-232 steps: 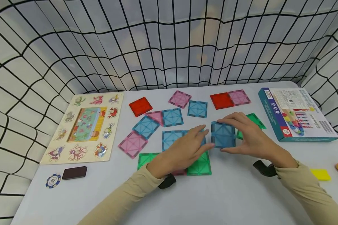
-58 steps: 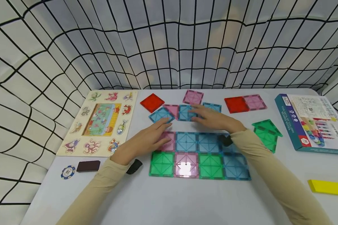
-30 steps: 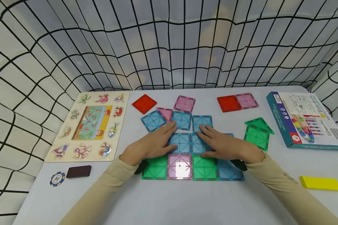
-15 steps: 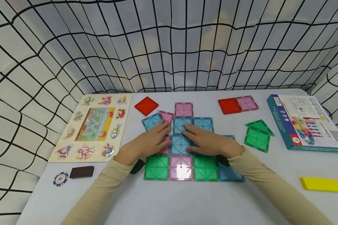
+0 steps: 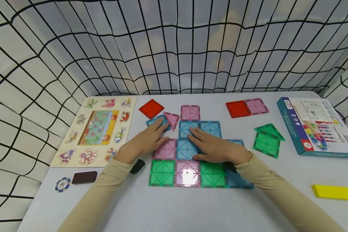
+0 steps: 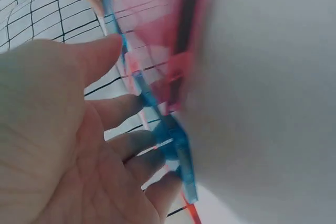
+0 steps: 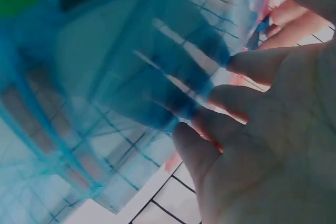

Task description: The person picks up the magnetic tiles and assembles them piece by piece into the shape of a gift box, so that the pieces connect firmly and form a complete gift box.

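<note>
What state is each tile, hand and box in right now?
Left hand: flat, fingers on the loose blue tile.
Right hand: flat on the joined tile grid.
Green tile house: flat, apart from the grid.
Box: closed, lying flat.
Animal puzzle: pieces all seated.
</note>
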`<state>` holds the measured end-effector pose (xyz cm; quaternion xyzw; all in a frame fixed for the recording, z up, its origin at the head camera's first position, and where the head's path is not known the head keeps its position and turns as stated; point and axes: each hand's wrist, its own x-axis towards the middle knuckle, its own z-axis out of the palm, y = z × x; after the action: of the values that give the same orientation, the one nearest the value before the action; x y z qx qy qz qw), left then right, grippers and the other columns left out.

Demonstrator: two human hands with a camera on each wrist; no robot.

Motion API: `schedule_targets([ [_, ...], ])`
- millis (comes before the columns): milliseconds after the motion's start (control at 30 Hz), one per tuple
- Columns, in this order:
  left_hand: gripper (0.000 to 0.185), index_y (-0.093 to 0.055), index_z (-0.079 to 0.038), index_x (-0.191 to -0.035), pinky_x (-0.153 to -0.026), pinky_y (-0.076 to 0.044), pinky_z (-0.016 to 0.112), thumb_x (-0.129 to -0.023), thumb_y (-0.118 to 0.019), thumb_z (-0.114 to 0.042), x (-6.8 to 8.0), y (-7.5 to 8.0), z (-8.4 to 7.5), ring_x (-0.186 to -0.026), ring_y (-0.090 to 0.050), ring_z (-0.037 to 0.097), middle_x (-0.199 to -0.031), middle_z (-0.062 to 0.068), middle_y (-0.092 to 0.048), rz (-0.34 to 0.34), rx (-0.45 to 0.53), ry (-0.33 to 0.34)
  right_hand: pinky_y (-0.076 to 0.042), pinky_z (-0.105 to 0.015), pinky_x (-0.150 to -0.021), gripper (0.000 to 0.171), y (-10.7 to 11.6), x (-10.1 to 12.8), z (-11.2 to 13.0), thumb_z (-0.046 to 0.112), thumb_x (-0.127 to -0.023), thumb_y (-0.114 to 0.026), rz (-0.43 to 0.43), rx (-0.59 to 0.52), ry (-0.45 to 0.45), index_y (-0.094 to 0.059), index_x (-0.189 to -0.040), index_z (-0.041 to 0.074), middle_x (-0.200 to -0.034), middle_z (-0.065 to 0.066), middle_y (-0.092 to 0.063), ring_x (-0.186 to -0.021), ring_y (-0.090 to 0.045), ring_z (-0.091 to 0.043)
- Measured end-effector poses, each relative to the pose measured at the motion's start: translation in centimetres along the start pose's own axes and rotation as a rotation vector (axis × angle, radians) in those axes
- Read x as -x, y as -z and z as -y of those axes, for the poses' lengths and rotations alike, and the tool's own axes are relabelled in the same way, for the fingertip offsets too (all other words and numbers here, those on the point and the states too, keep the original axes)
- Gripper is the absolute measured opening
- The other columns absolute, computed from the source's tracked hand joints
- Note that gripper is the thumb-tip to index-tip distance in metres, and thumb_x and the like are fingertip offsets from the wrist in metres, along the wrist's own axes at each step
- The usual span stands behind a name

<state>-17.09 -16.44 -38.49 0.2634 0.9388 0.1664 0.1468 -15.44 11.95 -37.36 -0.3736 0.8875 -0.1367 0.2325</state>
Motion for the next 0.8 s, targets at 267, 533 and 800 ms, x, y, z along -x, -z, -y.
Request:
schedule_targets([
  [267,0.073,-0.026,0.007,-0.161,-0.126,-0.015,0.058,-0.108,-0.056,-0.034,0.4,-0.3,-0.1,-0.157,-0.011,0.049,-0.169,0.031,-0.014,-0.015,-0.001,0.0,-0.037,-0.057,-0.119,0.048,4.4,-3.2,-3.2,0.021,-0.104,-0.067,-0.155,-0.082,0.035,-0.059,-0.144,-0.003,-0.155,-0.023,-0.048,-0.146,-0.044,-0.042],
  [533,0.078,-0.023,0.003,-0.164,-0.127,-0.011,0.057,-0.107,-0.056,-0.039,0.3,-0.1,0.0,-0.158,-0.006,0.046,-0.171,0.027,-0.008,0.022,0.056,0.008,-0.029,-0.057,-0.124,0.068,5.8,-8.2,-6.8,0.025,-0.1,-0.072,-0.223,-0.12,-0.099,-0.044,-0.15,-0.013,-0.161,-0.033,-0.032,-0.149,-0.031,-0.049],
  [800,0.081,-0.02,0.004,-0.164,-0.128,-0.007,0.057,-0.107,-0.055,-0.042,0.2,0.2,-0.3,-0.159,-0.004,0.044,-0.172,0.027,-0.005,0.028,0.024,0.016,-0.038,-0.055,-0.118,0.064,6.2,-9.3,-7.0,0.022,-0.089,-0.086,-0.31,-0.223,-0.172,-0.054,-0.138,-0.006,-0.152,-0.029,-0.043,-0.138,-0.041,-0.044],
])
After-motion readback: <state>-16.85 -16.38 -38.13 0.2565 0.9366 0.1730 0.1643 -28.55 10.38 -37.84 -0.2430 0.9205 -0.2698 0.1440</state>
